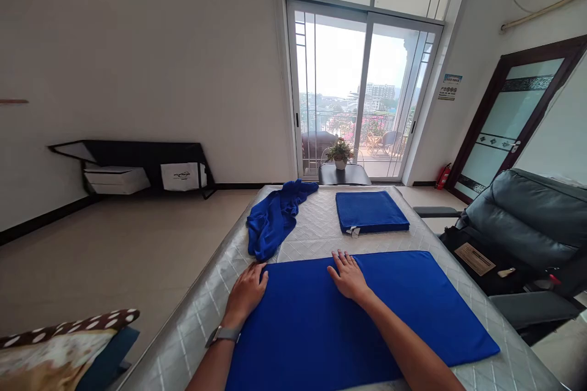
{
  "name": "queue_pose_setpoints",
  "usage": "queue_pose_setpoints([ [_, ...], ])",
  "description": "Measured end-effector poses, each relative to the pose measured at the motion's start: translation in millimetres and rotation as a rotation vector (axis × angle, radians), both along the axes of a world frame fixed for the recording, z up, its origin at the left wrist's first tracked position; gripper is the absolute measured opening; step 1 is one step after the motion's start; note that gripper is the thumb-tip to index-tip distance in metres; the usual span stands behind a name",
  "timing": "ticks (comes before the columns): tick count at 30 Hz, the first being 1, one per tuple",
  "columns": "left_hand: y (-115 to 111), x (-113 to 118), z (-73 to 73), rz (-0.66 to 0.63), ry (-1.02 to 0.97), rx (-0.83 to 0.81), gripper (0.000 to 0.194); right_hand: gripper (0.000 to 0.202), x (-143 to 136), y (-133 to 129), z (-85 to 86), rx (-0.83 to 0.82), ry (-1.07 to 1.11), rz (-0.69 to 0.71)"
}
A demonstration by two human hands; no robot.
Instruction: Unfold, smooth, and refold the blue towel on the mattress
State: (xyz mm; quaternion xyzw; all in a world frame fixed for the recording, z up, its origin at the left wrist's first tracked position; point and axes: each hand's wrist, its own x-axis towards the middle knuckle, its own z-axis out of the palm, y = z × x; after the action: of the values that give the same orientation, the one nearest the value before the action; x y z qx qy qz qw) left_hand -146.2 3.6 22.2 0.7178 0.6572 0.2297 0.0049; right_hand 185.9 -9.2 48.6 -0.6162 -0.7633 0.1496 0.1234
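Note:
A blue cloth (316, 324), looking like a towel, is spread out flat on the quilted mattress (312, 221) in front of me. My left hand (247, 293) rests at its far left corner, fingers stretched out and pressed down along the edge. Near the middle of the far edge lies my right hand (349, 276), palm down on the fabric with its fingers apart. Beyond the right hand is a neat stack of folded blue cloths (372, 211) with white tags showing. A crumpled blue cloth (275, 220) lies past the left hand.
A black chair (345, 175) bearing a potted plant (340, 154) stands beyond the mattress's far end, before the sliding glass door (330, 73). To the right is a dark leather armchair (527, 220). Bedding (64, 348) sits at lower left, and a black shelf (147, 153) along the wall.

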Motion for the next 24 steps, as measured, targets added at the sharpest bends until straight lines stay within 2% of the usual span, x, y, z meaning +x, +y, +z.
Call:
queue_pose_setpoints([
  [7, 0, 0, 1.0, 0.005, -0.005, -0.018, 0.043, 0.071, 137, 9, -7.3, 0.005, -0.175, -0.303],
  [12, 0, 0, 2.2, 0.000, -0.043, -0.037, 0.043, 0.064, 207, -3, 1.0, 0.028, -0.176, -0.439],
  [18, 3, -3, -2.3, -0.008, -0.012, -0.021, 0.046, 0.038, 245, -16, 16.4, 0.107, -0.163, -0.554],
  [21, 4, -3, -4.7, -0.009, 0.001, -0.002, 0.046, 0.030, 252, -21, 22.2, 0.139, -0.162, -0.590],
  [24, 4, -3, -5.2, -0.008, 0.015, 0.000, 0.047, 0.031, 251, -27, 26.4, 0.156, -0.164, -0.607],
])
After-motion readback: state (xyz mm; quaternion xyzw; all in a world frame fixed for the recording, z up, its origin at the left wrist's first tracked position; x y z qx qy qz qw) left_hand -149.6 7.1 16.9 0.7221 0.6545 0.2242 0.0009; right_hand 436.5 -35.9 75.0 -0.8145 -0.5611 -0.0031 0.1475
